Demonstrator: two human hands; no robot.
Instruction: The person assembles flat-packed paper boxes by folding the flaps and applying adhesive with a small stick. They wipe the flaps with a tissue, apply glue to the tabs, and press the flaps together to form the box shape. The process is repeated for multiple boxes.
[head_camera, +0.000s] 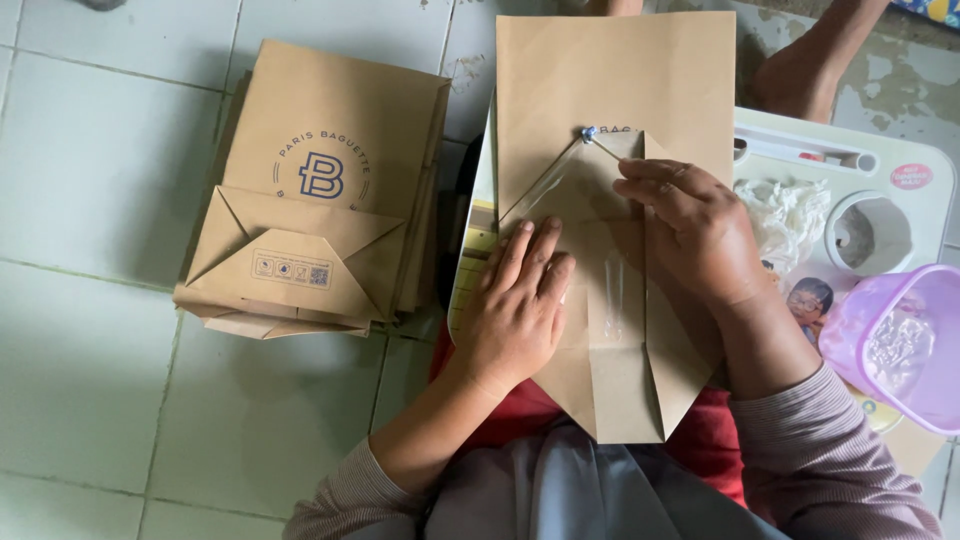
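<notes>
The brown paper bag (610, 90) lay flat on the person's lap, its long axis running straight away from the body, the folded bottom flaps toward the person and the plain end far beyond both hands. The left hand (515, 300) pressed flat on the flaps, fingers spread, gripping nothing. The right hand (690, 225) was pinched narrow on a thin stick (603, 147); the stick's blue-tipped end rested on the fold just beyond the fingertips. How the fingers closed on the stick was hard to make out.

Left of the left hand, well apart, a stack of finished bags (315, 200) sat on the tiled floor (90, 180), with open floor around it. Right of the right hand, a white tray (900, 200) and a pink plastic tub (905, 340), cut off by the frame, crowded close.
</notes>
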